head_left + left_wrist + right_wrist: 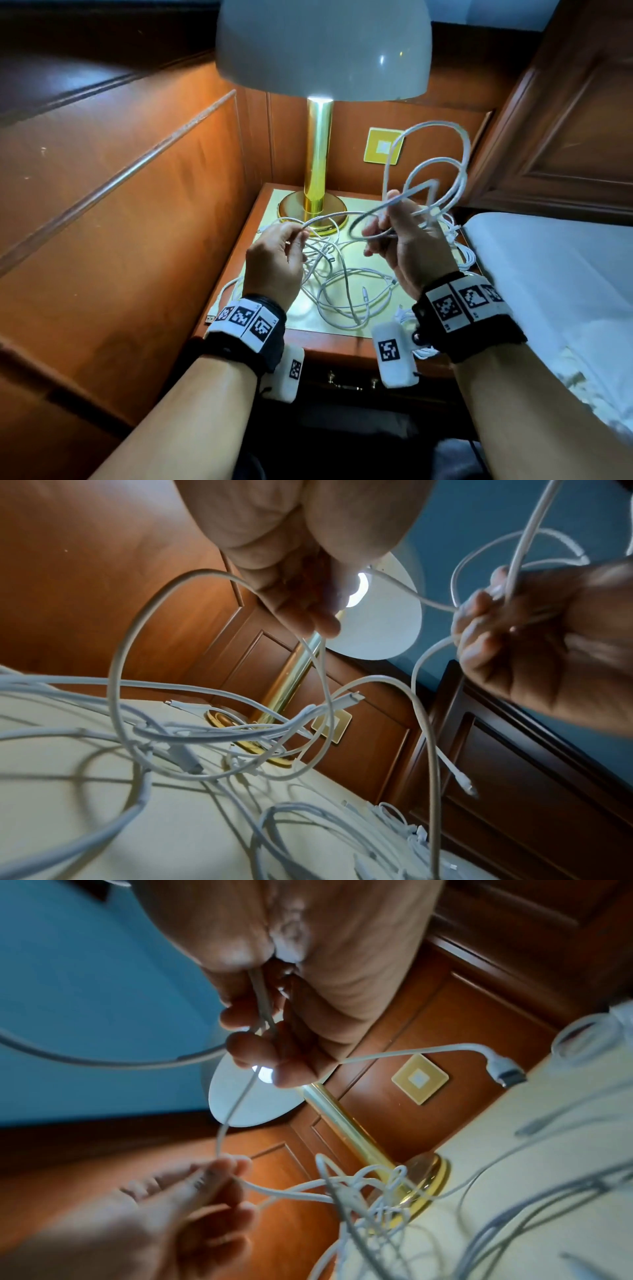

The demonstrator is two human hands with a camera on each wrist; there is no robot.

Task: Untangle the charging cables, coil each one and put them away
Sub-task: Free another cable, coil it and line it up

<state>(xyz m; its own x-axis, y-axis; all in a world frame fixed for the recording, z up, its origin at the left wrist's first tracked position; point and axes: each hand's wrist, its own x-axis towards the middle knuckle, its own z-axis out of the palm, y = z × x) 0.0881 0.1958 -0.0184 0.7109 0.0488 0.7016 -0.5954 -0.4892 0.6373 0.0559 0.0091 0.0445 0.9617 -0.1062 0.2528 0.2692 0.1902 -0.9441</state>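
A white charging cable (442, 161) stands in several loose loops above the nightstand, held by my right hand (397, 222), whose fingers curl round the gathered strands (263, 1007). My left hand (294, 236) pinches a run of the same cable (329, 219) a little to the left, at about the same height. In the left wrist view that strand (411, 593) stretches from my left fingers (308, 612) to the right hand (514, 620). Under both hands a tangle of white cables (346, 287) lies on the nightstand top (308, 322), with loose plugs (349, 699) sticking out.
A lamp with a brass stem (318, 154) and white shade (322, 48) stands at the back of the nightstand. Wood panelling (137, 205) closes the left side; a bed with white sheets (555, 274) lies right. A USB plug (209, 318) hangs over the left edge.
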